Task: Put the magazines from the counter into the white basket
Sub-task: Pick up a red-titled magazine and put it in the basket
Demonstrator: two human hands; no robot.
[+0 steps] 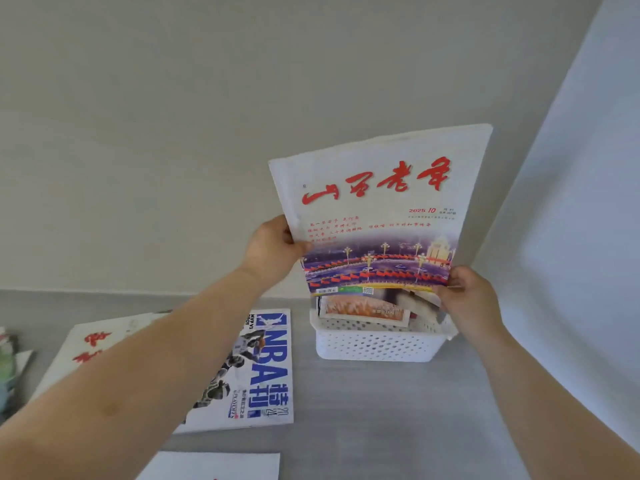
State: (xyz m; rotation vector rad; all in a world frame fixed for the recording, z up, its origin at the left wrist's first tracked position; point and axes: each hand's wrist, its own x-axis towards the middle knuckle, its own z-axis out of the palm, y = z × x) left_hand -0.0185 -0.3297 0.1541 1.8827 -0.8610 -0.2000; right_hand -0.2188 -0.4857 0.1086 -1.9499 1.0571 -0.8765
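The white-covered magazine with red calligraphy title [377, 216] stands upright above the white perforated plastic basket [377, 344], lower edge at the rim. Left hand [273, 251] fingers pinch its left edge; right hand [467, 296] fingers pinch its lower right corner. A blue-lettered NBA magazine [263, 368] lies flat on the grey bench [381, 410], just left of the basket

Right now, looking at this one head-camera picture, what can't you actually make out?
- Inside of the white basket: the magazine held upright by the left hand and right hand screens it, so no count is possible.
- Red-lettered magazine on the counter: the left forearm crosses it.
- White sheet: cut by the bottom edge.
- Green item: cut by the left edge, blurred.
- Small cover print: too small.
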